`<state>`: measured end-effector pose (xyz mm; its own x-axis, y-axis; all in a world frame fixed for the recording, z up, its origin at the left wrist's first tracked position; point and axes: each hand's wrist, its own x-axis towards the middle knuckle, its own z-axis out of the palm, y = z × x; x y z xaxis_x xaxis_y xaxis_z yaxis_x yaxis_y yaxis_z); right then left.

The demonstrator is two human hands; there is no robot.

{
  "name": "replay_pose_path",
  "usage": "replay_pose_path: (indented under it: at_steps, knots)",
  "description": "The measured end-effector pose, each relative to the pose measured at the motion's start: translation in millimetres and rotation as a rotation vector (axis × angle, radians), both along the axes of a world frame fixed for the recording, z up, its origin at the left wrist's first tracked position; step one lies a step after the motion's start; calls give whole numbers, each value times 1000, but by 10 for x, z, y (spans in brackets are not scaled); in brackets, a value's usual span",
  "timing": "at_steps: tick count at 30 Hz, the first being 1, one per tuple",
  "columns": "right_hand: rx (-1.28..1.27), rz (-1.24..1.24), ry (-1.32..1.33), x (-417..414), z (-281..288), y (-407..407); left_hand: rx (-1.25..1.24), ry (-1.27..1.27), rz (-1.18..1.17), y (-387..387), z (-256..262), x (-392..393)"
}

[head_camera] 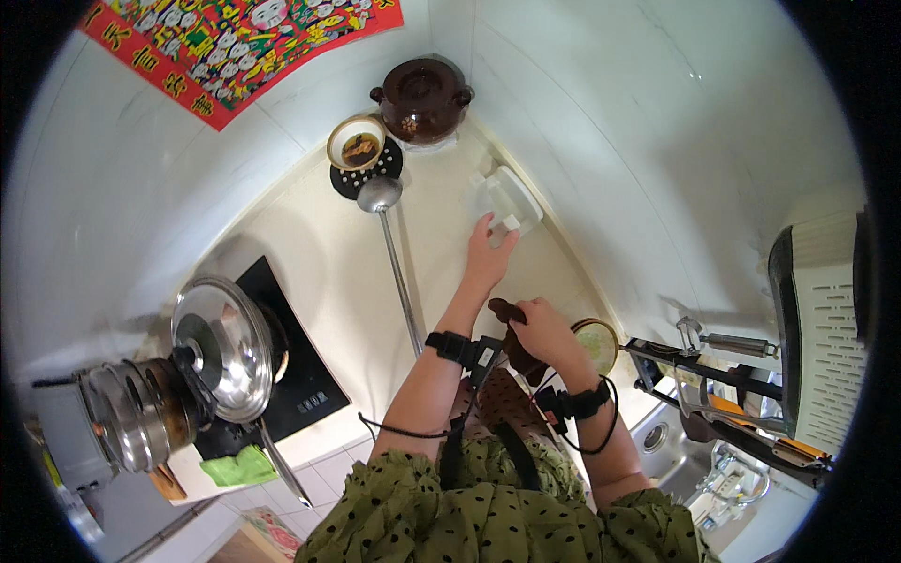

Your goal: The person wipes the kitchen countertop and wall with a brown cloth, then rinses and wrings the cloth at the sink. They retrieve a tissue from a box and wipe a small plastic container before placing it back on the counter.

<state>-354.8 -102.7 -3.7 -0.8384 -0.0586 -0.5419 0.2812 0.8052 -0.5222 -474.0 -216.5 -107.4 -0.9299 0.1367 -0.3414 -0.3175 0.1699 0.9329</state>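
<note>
My left hand (490,253) reaches over the counter with a small white block (510,222) between thumb and fingers, at the near edge of a translucent plastic container (519,197). The block's lower part is hard to make out. Nearer to me, my right hand (543,329) grips a brown cloth (517,348), which hangs down towards the counter's front. A long-handled metal ladle (380,195) lies left of my left hand, its bowl beside a black perforated mat (345,183). On that mat stands a bowl with dark liquid and brown pieces (356,144).
A lidded dark brown pot (422,98) stands in the back corner. At left, a lidded steel pan (224,345) sits on a black cooktop (310,394), near stacked steel pots (137,415) and a green cloth (239,466). At right are a pale green dish (597,346), a rack (711,366) and a sink (665,443).
</note>
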Motion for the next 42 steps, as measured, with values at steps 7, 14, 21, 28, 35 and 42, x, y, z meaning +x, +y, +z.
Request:
replay_pose_path:
  at_steps: [7,14,21,28,35,42]
  knots:
    - [-166,11,103,702,-199,78,-135,136,91,60,147,117]
    - [-800,-360,6,549,-253,29,-150,0,342,-876,175,1204]
    - [-1583,-692,-635,534,7,-300,407,-424,339,-1243,545,2413]
    - [-1687,-762,-566,1300,263,-609,595,-329,300,-1304,848,2743]
    - [-1801,-947,-104,2690,513,-476,801,-532,-65,-856,831,3285]
    - [-956,-1223,397,4034,412,302,800,-966,-393,295,934,4316]
